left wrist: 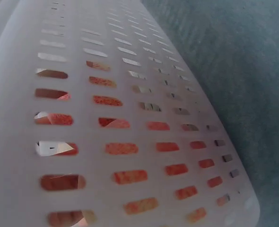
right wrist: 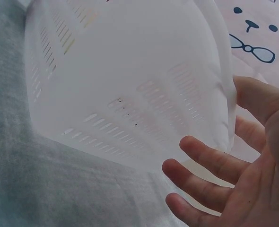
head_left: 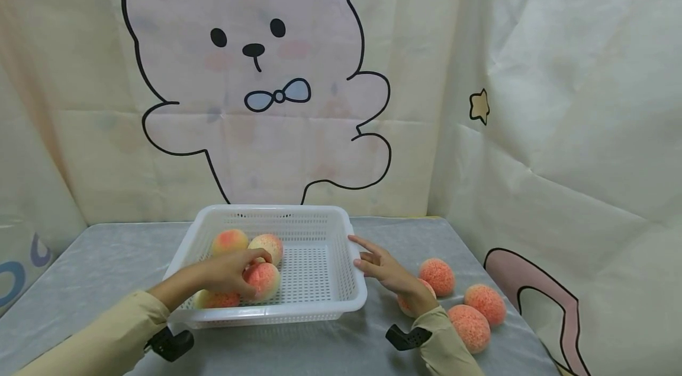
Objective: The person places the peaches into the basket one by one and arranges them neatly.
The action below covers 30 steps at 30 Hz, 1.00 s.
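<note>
A white slotted plastic basket [head_left: 333,320] stands on the table, with several yellow-and-pink peaches in its left half. My left hand [head_left: 229,272] reaches over the front rim and grips a pink peach [head_left: 264,282], fingers over its top and thumb low at its side. Behind that hand lie a yellow peach [head_left: 230,241] and a paler peach [head_left: 268,246]; another peach [head_left: 218,300] sits below the wrist. My right hand [head_left: 386,269] touches the basket's right rim, its fingers loosely spread in the right wrist view. Through the slots in the left wrist view, reddish fruit shows, while the left hand is hidden.
Right of the basket, several rough orange-pink balls lie on the grey cloth-covered table [head_left: 298,352]: one ball [head_left: 437,276] at the back, two [head_left: 469,328] nearer the right edge, and one partly behind my right wrist. A curtain [head_left: 415,127] with a cartoon animal hangs behind.
</note>
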Motion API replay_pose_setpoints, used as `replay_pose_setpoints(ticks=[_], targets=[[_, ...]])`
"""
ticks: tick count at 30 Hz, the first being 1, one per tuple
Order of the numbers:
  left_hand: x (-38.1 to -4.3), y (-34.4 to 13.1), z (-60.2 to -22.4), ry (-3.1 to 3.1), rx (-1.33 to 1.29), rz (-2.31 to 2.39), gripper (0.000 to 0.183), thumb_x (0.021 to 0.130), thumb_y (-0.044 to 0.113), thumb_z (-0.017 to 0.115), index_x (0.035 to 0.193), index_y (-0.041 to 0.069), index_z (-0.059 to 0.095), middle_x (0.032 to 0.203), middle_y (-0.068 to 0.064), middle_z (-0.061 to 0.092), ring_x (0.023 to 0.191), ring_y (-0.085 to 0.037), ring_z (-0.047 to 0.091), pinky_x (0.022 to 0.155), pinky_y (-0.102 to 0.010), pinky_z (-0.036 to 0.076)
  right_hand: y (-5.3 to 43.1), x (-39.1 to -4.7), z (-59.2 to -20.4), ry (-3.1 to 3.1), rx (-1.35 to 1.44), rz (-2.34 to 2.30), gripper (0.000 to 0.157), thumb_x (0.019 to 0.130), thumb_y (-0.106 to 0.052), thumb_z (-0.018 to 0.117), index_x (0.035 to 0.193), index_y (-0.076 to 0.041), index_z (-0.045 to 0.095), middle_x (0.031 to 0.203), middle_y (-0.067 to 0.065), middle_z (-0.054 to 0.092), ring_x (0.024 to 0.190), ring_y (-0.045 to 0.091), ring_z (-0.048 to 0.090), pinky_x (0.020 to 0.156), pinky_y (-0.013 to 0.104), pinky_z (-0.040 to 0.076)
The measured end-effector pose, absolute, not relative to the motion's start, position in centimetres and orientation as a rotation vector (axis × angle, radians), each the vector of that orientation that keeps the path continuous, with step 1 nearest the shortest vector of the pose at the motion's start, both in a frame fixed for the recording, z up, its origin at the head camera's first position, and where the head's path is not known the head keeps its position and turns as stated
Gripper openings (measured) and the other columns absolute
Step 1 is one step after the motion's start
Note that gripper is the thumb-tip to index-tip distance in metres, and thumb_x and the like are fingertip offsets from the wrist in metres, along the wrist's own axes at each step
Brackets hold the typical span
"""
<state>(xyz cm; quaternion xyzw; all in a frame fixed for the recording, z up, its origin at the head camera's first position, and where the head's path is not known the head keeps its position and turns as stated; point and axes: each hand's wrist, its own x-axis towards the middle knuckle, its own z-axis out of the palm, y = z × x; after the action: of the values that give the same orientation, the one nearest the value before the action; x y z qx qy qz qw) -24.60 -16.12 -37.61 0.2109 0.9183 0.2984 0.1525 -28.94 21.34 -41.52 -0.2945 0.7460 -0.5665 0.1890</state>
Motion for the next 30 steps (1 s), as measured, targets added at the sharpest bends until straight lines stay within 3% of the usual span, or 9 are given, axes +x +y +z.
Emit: replay_pose_setpoints(ticks=[10, 20, 30], targets=[[-24.4, -16.1, -37.1, 2.598, 0.630, 0.766, 0.050, 0.082, 0.018, 0.083, 0.125, 0.017, 0.058, 0.106, -0.005, 0.058, 0.092, -0.022, 0.050, 0.077, -0.040, 0.041, 21.3, -29.0, -41.7, 2.110, -0.832, -1.587, 0.066, 0.106, -0.025, 0.053, 0.163, -0.015, 0.021, 0.154, 0.026, 0.046, 0.133, 0.033, 0.057, 0.106, 0.047, 0.051], [-24.2, -16.6, -37.0, 2.559, 0.647, 0.782, 0.053, 0.085, 0.023, 0.081, 0.131, 0.010, 0.058, 0.115, -0.006, 0.063, 0.100, -0.024, 0.054, 0.087, -0.045, 0.048, 21.5, -29.1, -41.9, 2.113, -0.841, -1.573, 0.065, 0.107, -0.023, 0.051, 0.163, -0.013, 0.019, 0.153, 0.028, 0.045, 0.129, 0.024, 0.060, 0.104, 0.045, 0.052], [-24.0, -18.0, -36.1, 2.523, 0.647, 0.875, 0.055, 0.090, 0.025, 0.076, 0.137, 0.008, 0.053, 0.130, -0.020, 0.060, 0.121, -0.042, 0.056, 0.100, -0.064, 0.047, 21.6, -29.1, -41.9, 2.144, -0.817, -1.567, 0.063, 0.107, -0.024, 0.050, 0.163, -0.016, 0.021, 0.155, 0.025, 0.045, 0.132, 0.028, 0.057, 0.102, 0.041, 0.053]])
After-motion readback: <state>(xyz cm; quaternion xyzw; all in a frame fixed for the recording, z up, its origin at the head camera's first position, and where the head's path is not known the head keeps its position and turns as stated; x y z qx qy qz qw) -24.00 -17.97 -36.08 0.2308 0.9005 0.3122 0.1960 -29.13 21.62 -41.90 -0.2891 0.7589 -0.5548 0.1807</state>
